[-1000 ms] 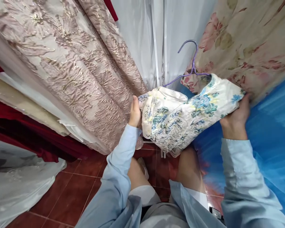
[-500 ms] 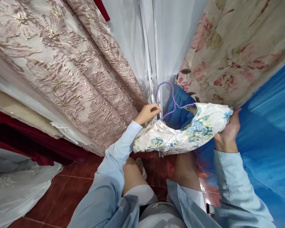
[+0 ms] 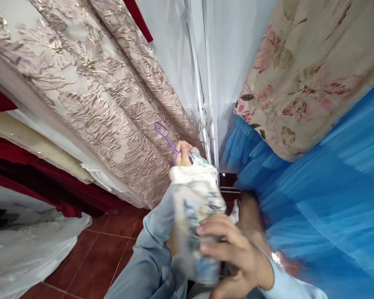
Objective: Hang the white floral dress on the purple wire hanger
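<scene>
A purple clothes hanger [image 3: 166, 139] has its hook pointing up and left. My left hand [image 3: 183, 153] is closed around the hanger just below the hook, at the neck of a floral garment. This white garment [image 3: 202, 195], printed with blue and green flowers, hangs from the hanger toward my body, turned edge-on and smeared by motion. Over its lower part, my right hand [image 3: 233, 249] has its fingers spread, blurred. The fingertips lie at or against the cloth; whether they press on it I cannot tell.
Pink brocade fabric [image 3: 112, 104] hangs on the left, with red and cream garments beyond. On the right hang a pink-flowered cream garment [image 3: 302, 87] and blue tulle [image 3: 314, 199]. White metal posts [image 3: 202, 83] stand between them. The floor [image 3: 109, 245] is red tile.
The garment has swung from facing forward to edge-on, its hanger hook moving left. My left hand has closed on the hanger. My right hand has left the right shoulder and come down toward my body.
</scene>
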Tool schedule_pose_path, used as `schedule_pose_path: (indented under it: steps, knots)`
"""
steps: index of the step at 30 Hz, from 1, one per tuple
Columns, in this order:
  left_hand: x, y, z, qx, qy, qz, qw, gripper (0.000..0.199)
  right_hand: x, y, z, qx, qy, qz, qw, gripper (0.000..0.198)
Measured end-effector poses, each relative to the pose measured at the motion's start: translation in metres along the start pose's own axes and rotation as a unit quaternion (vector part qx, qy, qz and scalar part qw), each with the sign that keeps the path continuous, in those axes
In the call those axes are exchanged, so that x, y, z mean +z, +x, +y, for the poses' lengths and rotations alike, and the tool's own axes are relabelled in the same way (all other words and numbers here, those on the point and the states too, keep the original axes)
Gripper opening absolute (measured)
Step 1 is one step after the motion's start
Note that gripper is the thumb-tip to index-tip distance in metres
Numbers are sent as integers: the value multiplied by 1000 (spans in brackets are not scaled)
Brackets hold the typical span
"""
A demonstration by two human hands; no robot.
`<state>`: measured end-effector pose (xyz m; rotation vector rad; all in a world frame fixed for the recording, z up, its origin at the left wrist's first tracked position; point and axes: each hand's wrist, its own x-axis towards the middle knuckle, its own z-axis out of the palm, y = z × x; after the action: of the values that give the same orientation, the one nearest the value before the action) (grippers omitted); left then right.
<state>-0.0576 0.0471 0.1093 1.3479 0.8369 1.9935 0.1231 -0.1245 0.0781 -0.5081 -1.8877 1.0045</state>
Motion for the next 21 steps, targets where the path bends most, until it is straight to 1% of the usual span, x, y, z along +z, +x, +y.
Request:
schedule_pose_path:
  steps: [1,2,3,4,5,7,9,12,14,16,17,18,20,21]
  knots:
    - [3,8,-5,-2,-56,6,998,59,5,0,-1,-37,0,-26,999,76]
    - [5,17,-7,-17,-105,-12,994,61,7,-2,0,-52,-4,-34,998,85]
    - [8,25,-5,-44,-144,-46,987,60,6,-5,4,-39,-10,-25,999,89]
    - [11,33,-2,-81,-176,-86,977,57,3,-9,8,-5,-17,1,1000,86]
    - [17,41,2,-123,-212,-122,962,51,0,-15,15,35,-22,29,999,79]
    - [32,53,12,-198,-270,-171,927,43,-4,-29,28,102,-24,74,992,65]
    - [53,62,18,-234,-300,-174,908,41,-2,-43,41,149,-17,96,984,55]
    - [83,71,19,-260,-314,-144,902,41,10,-61,55,195,21,92,976,40]
    - [94,72,17,-258,-313,-154,901,39,18,-69,61,224,47,85,970,34]
    - [92,72,16,-227,-318,-180,903,38,24,-76,65,261,61,84,960,32]
    - [88,73,15,-198,-308,-185,912,37,25,-78,67,279,66,83,955,33]
    - [82,75,14,-168,-284,-179,927,36,26,-80,68,294,71,82,949,34]
    - [71,80,12,-113,-213,-152,959,34,24,-82,72,316,83,80,942,36]
    - [68,83,11,-95,-176,-140,970,34,22,-83,74,324,87,78,939,37]
